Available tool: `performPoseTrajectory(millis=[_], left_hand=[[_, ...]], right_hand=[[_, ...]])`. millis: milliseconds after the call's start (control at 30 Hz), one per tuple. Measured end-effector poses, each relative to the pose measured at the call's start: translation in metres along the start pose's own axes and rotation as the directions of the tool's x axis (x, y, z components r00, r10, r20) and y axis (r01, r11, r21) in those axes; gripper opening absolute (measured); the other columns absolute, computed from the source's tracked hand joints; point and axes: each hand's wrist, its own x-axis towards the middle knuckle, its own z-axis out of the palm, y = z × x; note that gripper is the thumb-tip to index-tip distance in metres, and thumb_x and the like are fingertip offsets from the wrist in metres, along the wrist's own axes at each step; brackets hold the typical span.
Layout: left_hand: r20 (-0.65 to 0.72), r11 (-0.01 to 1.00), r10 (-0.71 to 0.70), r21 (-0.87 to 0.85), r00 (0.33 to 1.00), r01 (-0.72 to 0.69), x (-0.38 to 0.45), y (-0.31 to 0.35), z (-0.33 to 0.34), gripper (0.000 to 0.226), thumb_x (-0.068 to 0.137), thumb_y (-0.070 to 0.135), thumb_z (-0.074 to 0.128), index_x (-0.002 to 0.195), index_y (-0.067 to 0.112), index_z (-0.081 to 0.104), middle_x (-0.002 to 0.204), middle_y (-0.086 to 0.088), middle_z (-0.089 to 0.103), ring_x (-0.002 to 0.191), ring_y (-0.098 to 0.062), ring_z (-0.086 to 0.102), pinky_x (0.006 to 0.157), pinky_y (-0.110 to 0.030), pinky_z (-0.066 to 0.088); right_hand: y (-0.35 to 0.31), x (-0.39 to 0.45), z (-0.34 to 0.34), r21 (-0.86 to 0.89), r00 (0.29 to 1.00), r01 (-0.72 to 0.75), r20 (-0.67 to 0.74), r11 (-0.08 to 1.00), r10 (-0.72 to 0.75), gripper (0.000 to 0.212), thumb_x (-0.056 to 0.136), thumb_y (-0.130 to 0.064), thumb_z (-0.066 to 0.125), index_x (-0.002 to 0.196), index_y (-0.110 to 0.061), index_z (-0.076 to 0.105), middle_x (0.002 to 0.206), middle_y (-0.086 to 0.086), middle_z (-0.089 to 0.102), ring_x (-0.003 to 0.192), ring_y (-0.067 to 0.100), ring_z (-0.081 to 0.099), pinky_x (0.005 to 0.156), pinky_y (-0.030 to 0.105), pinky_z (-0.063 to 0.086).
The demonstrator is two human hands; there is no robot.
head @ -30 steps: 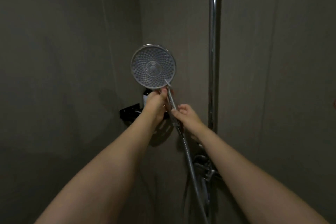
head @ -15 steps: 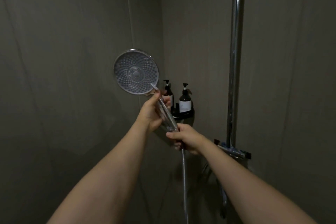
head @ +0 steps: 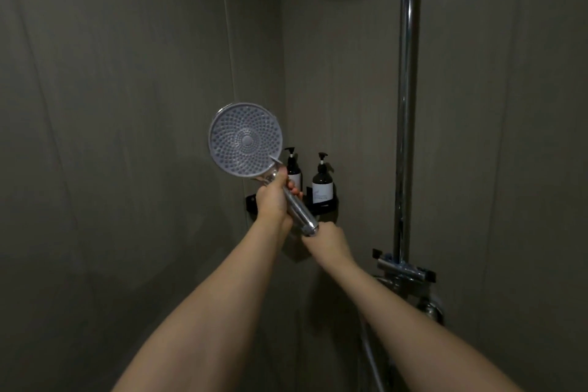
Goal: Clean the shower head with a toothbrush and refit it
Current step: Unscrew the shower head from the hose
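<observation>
Hands meet on a single fixture in the head view, both arms reaching up and forward into the corner of a dim, grey-panelled shower stall. The shower head is held up in front of the corner, its round, nozzle-dotted face turned toward the camera and its chrome handle slanting down to the right. The left hand grips the upper part of that handle just below the disc, thumb along the near side and fingers curled round behind, so the disc stands directly above and slightly left of its knuckles. The right hand sits lower and to the right, at the bottom end of the handle, fingers curled closed where the handle's end disappears into them; what exactly it clutches there is hidden by the hand itself, though the fingers plainly close at the handle's base. The two hands are close together, separated only by the bare middle stretch of chrome. Behind the left hand, a black corner shelf carries two dark pump bottles: the left bottle is partly covered by the shower head's neck and the left hand, and the right bottle stands clear beside it. To the right, a vertical chrome riser pipe runs up the wall from the mixer valve, well apart from both hands. A hose shows dimly low down beneath the right forearm.
</observation>
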Motion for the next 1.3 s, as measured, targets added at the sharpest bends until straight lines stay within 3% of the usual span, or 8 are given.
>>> performPoseTrajectory(millis=[133,267,533,667,833,1000,1133,1300], left_hand=[[0.007,1.000,0.002,0.012,1.000,-0.002,0.003,0.001,-0.006,0.021,0.090,0.025,0.058,0.072,0.016,0.052,0.052,0.005,0.051,0.045,-0.008,0.049,0.056,-0.025,0.046],[0.009,1.000,0.014,0.004,1.000,-0.014,0.006,0.004,-0.008,0.023,0.091,0.022,0.056,0.070,0.015,0.051,0.049,0.005,0.050,0.042,-0.008,0.048,0.057,-0.024,0.043],[0.025,1.000,0.010,0.003,1.000,-0.010,0.004,0.002,0.004,0.020,0.092,0.022,0.055,0.073,0.016,0.052,0.050,0.006,0.051,0.046,-0.008,0.049,0.059,-0.025,0.044],[0.020,0.999,0.005,0.032,1.000,-0.006,0.006,0.005,0.006,0.022,0.091,0.023,0.057,0.071,0.015,0.051,0.049,0.004,0.051,0.044,-0.009,0.048,0.056,-0.025,0.044],[0.026,1.000,0.004,0.007,1.000,-0.004,0.002,0.005,0.004,0.022,0.092,0.023,0.054,0.072,0.016,0.051,0.054,0.004,0.049,0.044,-0.008,0.048,0.060,-0.025,0.044],[0.006,1.000,-0.003,0.013,1.000,0.003,0.002,0.009,0.001,0.023,0.092,0.025,0.055,0.071,0.016,0.051,0.050,0.005,0.050,0.041,-0.008,0.049,0.056,-0.026,0.045],[0.021,1.000,-0.008,-0.003,1.000,0.008,-0.001,0.011,0.003,0.022,0.093,0.024,0.053,0.073,0.016,0.051,0.054,0.005,0.049,0.042,-0.008,0.049,0.058,-0.026,0.045],[0.031,0.999,-0.025,-0.031,0.999,0.026,-0.003,0.010,0.004,0.020,0.093,0.024,0.052,0.075,0.017,0.051,0.052,0.005,0.049,0.043,-0.008,0.048,0.059,-0.025,0.044]], right_hand=[[0.006,-0.002,-0.010,0.265,0.952,0.033,0.287,0.964,-0.112,0.004,0.087,-0.020,0.062,0.085,-0.018,0.060,0.077,-0.003,0.059,0.072,0.011,0.056,0.066,0.023,0.051],[0.012,-0.001,-0.031,0.519,0.877,-0.198,0.473,0.831,-0.087,0.024,0.099,-0.017,0.039,0.112,-0.008,0.057,0.090,0.004,0.065,0.077,0.012,0.060,0.069,0.023,0.046],[0.022,0.007,-0.034,0.380,0.952,-0.020,0.289,0.925,-0.098,0.019,0.085,-0.013,0.063,0.103,-0.016,0.057,0.094,0.000,0.061,0.082,0.012,0.060,0.070,0.026,0.048],[0.020,0.004,-0.040,0.580,0.897,-0.267,0.442,0.770,-0.022,0.026,0.099,-0.027,0.039,0.111,-0.016,0.059,0.104,0.006,0.065,0.093,0.019,0.063,0.074,0.027,0.051],[0.021,0.001,-0.041,0.472,0.884,-0.203,0.465,0.858,-0.047,0.009,0.092,-0.009,0.051,0.096,-0.009,0.059,0.093,0.009,0.064,0.080,0.014,0.063,0.075,0.025,0.054],[0.022,0.001,-0.038,0.553,0.854,-0.334,0.521,0.763,-0.004,0.035,0.099,-0.035,0.036,0.121,-0.015,0.055,0.109,0.005,0.065,0.102,0.019,0.062,0.079,0.032,0.051],[0.019,-0.004,-0.043,0.477,0.866,-0.255,0.500,0.841,-0.021,0.026,0.099,-0.016,0.039,0.105,-0.002,0.060,0.093,0.010,0.068,0.073,0.010,0.070,0.058,0.017,0.052],[0.024,-0.004,-0.041,0.535,0.898,-0.232,0.438,0.813,-0.032,0.013,0.095,-0.018,0.048,0.096,-0.013,0.060,0.092,0.007,0.066,0.077,0.012,0.064,0.068,0.023,0.052]])
